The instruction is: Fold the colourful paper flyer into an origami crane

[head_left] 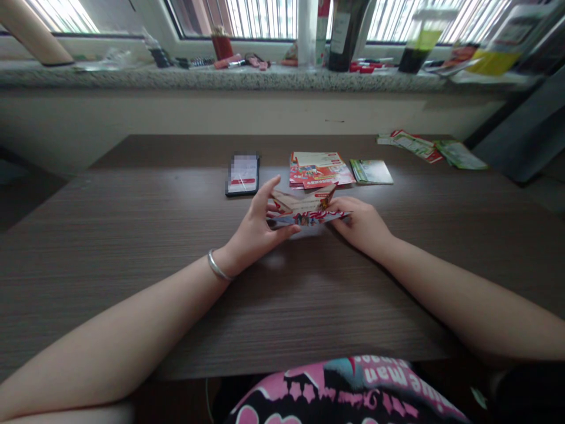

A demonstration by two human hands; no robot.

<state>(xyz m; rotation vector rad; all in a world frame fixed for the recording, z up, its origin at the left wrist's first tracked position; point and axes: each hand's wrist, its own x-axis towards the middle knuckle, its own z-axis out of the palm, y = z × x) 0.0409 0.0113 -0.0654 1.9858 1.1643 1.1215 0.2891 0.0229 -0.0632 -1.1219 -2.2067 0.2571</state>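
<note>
Between my two hands is a folded piece of printed paper (309, 217), with pointed flaps standing up and colourful print along its front edge. My left hand (260, 221) grips its left end, thumb along the near side and index finger raised behind. My right hand (359, 221) pinches the right end, its fingertips partly hidden by the paper. Just behind the folded paper lies a stack of red and cream printed leaflets (320, 169). A smaller stack of green and white cards (372, 171) sits to the right of the leaflets.
A phone (243, 175) with a lit screen lies left of the leaflets on the brown wooden table (145, 253). More leaflets (417, 146) are spread at the back right. Bottles, including a dark one (342, 38), and small items line the stone windowsill (247, 78).
</note>
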